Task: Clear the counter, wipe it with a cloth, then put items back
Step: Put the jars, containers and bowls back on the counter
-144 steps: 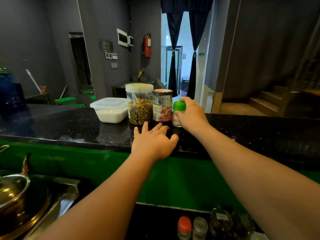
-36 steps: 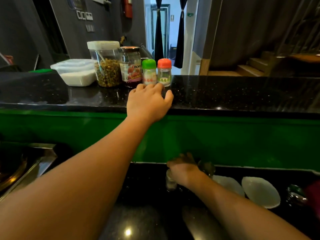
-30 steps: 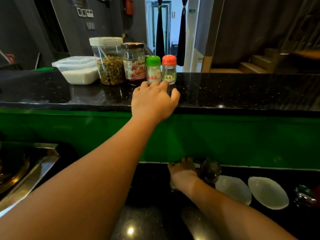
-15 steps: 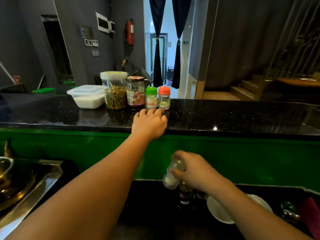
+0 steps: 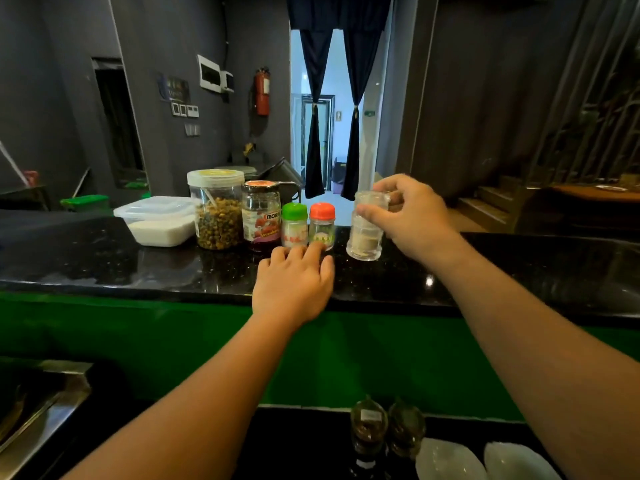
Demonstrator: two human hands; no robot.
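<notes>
We judged put-back underway; right hand point(image 5: 412, 220) gripped shaker point(image 5: 365, 233) at counter point(image 5: 519, 268); left hand point(image 5: 294, 285) lay flat, relaxed; bottles point(image 5: 369, 424) waited below.

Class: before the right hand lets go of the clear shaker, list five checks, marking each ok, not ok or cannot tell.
1. Right hand grips clear shaker: ok.
2. Shaker upright: ok.
3. Shaker base resting on counter: cannot tell.
4. Shaker apart from orange-capped bottle: ok.
5. Left hand apart from shaker: ok.
</notes>
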